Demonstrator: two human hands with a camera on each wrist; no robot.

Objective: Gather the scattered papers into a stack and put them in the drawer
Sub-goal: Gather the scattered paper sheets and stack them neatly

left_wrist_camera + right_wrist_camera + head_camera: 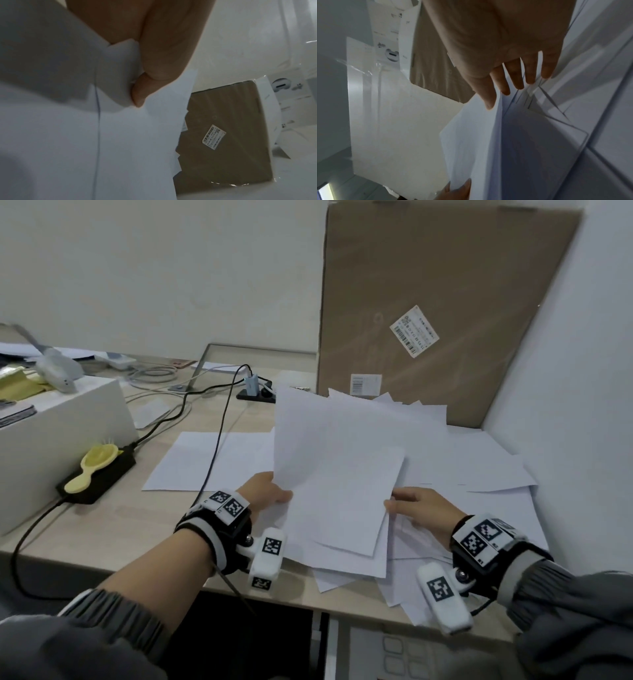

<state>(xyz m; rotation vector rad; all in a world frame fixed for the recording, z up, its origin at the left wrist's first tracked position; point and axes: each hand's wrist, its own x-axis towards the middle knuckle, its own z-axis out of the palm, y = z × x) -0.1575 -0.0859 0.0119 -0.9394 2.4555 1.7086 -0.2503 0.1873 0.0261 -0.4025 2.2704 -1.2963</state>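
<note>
Both hands hold up a loose bundle of white papers (339, 470) tilted over the desk (137, 525). My left hand (278, 495) grips the bundle's left edge; in the left wrist view the thumb (142, 93) pinches the sheets (120, 142). At the bundle's right edge is my right hand (399, 505), thumb (489, 98) in front of the sheets (479, 142) and straight fingers (516, 77) behind. More papers (496, 477) lie scattered underneath and to the right, and one sheet (205, 460) lies flat at the left. No drawer can be made out clearly.
A large cardboard box (445, 302) leans on the wall behind the papers. A white box (68, 433) stands at the left, with a yellow brush (90, 469) on a black adapter (102, 479). Cables (214, 446) cross the desk to a power strip (255, 393). A white wall (565, 371) closes the right.
</note>
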